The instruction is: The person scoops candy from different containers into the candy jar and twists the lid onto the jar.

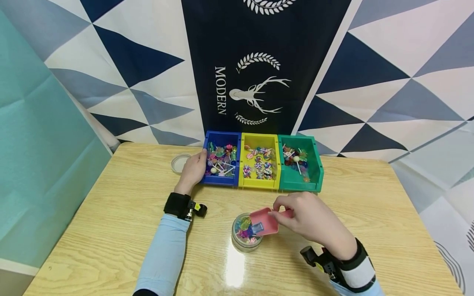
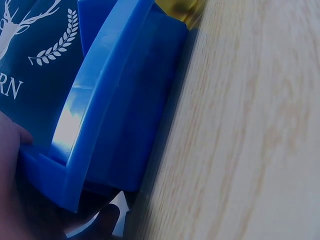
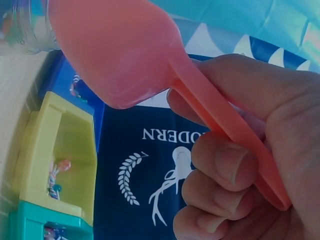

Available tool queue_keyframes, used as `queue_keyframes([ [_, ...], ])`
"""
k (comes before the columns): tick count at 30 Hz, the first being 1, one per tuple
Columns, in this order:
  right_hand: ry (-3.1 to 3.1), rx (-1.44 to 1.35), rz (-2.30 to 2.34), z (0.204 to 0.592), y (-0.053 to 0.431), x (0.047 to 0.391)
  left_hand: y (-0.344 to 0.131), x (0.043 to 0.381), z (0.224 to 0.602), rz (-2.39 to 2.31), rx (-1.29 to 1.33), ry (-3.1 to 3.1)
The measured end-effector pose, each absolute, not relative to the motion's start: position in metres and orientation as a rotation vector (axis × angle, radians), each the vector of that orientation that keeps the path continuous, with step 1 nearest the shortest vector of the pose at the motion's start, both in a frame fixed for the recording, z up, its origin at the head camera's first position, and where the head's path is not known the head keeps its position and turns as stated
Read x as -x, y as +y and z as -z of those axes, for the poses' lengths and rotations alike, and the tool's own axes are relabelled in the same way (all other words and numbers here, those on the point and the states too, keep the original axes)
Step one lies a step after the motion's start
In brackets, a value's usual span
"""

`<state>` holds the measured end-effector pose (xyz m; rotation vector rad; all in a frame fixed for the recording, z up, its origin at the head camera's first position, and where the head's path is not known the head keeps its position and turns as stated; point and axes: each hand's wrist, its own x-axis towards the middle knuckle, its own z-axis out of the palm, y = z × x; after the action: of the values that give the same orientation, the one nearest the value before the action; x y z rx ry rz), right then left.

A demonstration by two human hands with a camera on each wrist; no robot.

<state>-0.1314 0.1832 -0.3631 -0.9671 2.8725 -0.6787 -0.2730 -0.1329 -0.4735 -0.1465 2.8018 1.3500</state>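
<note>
My right hand (image 1: 314, 216) pinches the handle of a pink scoop (image 3: 115, 55), whose bowl tilts over the mouth of a glass jar (image 1: 244, 246). A bluish clear piece (image 1: 257, 228) lies at the scoop's lip. Colourful small candy-like pieces (image 1: 244, 224) fill the jar near its rim. My left hand (image 1: 193, 170) holds the left side wall of the blue bin (image 2: 130, 100), its thumb at the rim. Lollipops and shiny pieces (image 1: 221, 160) lie inside that bin.
Joined to the blue bin stand a yellow bin (image 1: 259, 183) with swirl lollipops and a green bin (image 1: 296, 181) with mixed pieces. A round lid (image 1: 179, 163) lies left of them on the wooden table (image 1: 111, 222). A patterned cloth (image 1: 148, 61) hangs behind.
</note>
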Motion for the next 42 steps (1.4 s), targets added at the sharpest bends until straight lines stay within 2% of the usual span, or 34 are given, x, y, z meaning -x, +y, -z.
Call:
queue_keyframes([
  [32,3.118,1.024,0.779,0.362,0.197,0.138,-0.132,0.273,0.472,-1.34,0.183,2.784],
  [37,3.206,0.895,0.874,0.37,0.195,0.147,-0.132,0.272,0.472,-1.334,0.161,2.797],
  [42,3.214,0.785,0.93,0.38,0.176,0.173,-0.133,0.272,0.474,-1.354,0.143,2.791],
])
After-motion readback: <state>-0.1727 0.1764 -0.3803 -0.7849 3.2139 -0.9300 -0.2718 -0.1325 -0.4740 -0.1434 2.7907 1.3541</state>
